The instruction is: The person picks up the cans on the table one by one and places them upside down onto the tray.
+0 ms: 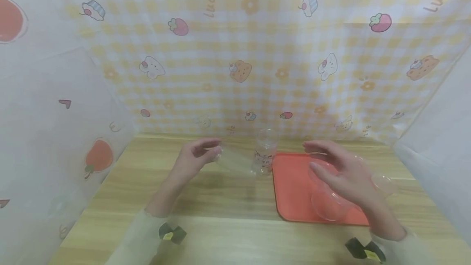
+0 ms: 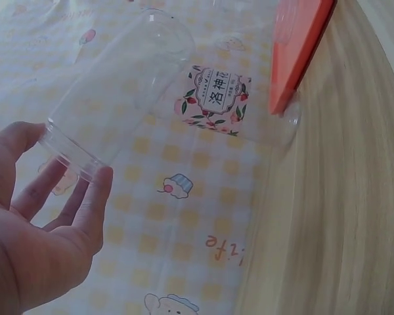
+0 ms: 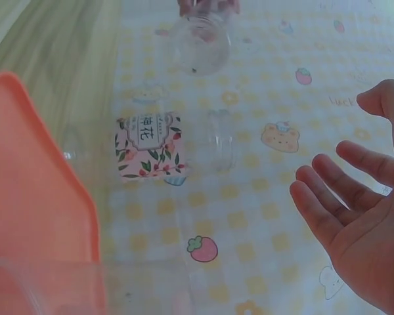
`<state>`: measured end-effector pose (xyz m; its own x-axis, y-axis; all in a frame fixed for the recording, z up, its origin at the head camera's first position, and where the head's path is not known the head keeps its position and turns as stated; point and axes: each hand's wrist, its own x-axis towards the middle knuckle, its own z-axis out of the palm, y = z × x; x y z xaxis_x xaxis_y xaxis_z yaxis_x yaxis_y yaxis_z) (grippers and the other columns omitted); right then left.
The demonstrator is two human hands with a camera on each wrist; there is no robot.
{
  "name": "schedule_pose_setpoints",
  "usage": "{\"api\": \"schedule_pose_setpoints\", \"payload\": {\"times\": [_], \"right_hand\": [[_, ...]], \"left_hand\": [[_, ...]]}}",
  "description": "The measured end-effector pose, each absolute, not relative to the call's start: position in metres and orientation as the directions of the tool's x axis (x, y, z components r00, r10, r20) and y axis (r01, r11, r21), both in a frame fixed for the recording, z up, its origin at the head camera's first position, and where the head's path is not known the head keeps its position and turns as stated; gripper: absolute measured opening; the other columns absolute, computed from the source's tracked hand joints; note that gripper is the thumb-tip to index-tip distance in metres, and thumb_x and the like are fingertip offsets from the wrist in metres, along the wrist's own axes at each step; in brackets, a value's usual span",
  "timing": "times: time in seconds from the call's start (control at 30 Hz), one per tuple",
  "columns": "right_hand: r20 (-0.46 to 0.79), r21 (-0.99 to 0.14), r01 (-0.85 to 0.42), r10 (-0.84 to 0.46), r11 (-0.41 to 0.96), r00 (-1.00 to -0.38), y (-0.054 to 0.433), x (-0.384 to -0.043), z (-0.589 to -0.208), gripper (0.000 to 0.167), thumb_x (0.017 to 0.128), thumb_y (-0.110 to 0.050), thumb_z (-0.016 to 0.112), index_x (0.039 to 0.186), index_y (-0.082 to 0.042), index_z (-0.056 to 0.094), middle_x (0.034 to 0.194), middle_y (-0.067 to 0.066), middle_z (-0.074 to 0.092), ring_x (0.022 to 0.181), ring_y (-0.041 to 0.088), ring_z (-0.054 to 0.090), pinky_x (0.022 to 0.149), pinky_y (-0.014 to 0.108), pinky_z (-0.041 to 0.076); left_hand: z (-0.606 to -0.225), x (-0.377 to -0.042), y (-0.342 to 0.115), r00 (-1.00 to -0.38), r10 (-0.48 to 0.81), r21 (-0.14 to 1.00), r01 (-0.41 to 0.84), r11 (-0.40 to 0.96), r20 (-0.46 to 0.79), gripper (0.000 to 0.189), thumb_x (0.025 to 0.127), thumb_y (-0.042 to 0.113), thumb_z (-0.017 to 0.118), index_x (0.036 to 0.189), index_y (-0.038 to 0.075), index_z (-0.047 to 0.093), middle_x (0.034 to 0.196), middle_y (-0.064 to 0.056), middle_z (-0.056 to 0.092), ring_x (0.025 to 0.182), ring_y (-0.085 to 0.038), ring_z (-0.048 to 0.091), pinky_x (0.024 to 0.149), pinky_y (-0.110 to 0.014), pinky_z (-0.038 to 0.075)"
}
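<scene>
My left hand [image 1: 195,158] grips a clear plastic jar [image 2: 125,92] by its rimmed end, thumb on one side and fingers on the other. This jar is tilted in the air, its far end pointing toward a second clear jar [image 1: 264,156]. The second jar stands upright on the table, left of the orange tray [image 1: 294,191], and has a pink flowered label [image 2: 217,98]. Above the tray, my right hand [image 1: 344,175] holds nothing, its fingers loosely spread and thumb apart. Clear containers [image 1: 329,207] lie on the tray under that hand, partly hidden by it.
Another clear container [image 1: 384,184] shows to the right of my right wrist. The wood-patterned table [image 1: 228,236] runs back to a yellow checked cloth [image 1: 206,52]. White sheets [image 1: 48,93] hang at both sides.
</scene>
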<state>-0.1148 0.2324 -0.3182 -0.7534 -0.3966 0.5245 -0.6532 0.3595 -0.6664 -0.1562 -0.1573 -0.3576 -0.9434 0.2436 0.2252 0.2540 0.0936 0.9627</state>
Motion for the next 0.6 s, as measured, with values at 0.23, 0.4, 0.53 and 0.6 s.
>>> {"api": "schedule_pose_setpoints", "payload": {"times": [0.23,0.4,0.53,0.6], "right_hand": [[0.510,-0.720,-0.637,-0.412,0.275,-0.755,0.225,-0.118,-0.322,0.053,0.088,0.018,0.067,0.138,0.002,0.054,0.130,0.013,0.062,0.120,0.020,0.061,0.098,0.030,0.051],[0.525,-0.720,-0.648,-0.415,0.249,-0.743,0.218,-0.119,-0.324,0.054,0.088,0.018,0.067,0.138,0.003,0.054,0.131,0.014,0.061,0.120,0.022,0.061,0.098,0.033,0.052],[0.519,-0.741,-0.635,-0.415,0.218,-0.747,0.212,-0.118,-0.325,0.055,0.088,0.018,0.067,0.139,0.003,0.052,0.133,0.015,0.059,0.121,0.022,0.060,0.099,0.034,0.051],[0.521,-0.745,-0.635,-0.417,0.203,-0.745,0.210,-0.118,-0.327,0.055,0.088,0.018,0.066,0.140,0.004,0.052,0.135,0.015,0.058,0.122,0.022,0.059,0.099,0.034,0.051]], "left_hand": [[-0.358,-0.155,-0.154,-0.945,0.236,0.970,0.240,0.038,0.225,0.040,0.099,0.021,0.069,0.134,0.002,0.062,0.132,-0.017,0.063,0.112,-0.031,0.065,0.094,-0.039,0.056],[-0.357,-0.152,-0.151,-0.956,0.206,0.977,0.214,0.010,0.208,0.040,0.099,0.024,0.069,0.134,0.005,0.063,0.134,-0.017,0.061,0.111,-0.030,0.065,0.096,-0.039,0.054],[-0.356,-0.151,-0.148,-0.959,0.186,0.977,0.212,-0.033,0.215,0.041,0.099,0.021,0.069,0.134,0.002,0.062,0.134,-0.018,0.061,0.112,-0.030,0.064,0.096,-0.039,0.054],[-0.356,-0.150,-0.147,-0.958,0.181,0.975,0.217,-0.051,0.223,0.042,0.099,0.020,0.069,0.135,0.000,0.060,0.133,-0.018,0.060,0.113,-0.030,0.063,0.096,-0.040,0.054]]}}
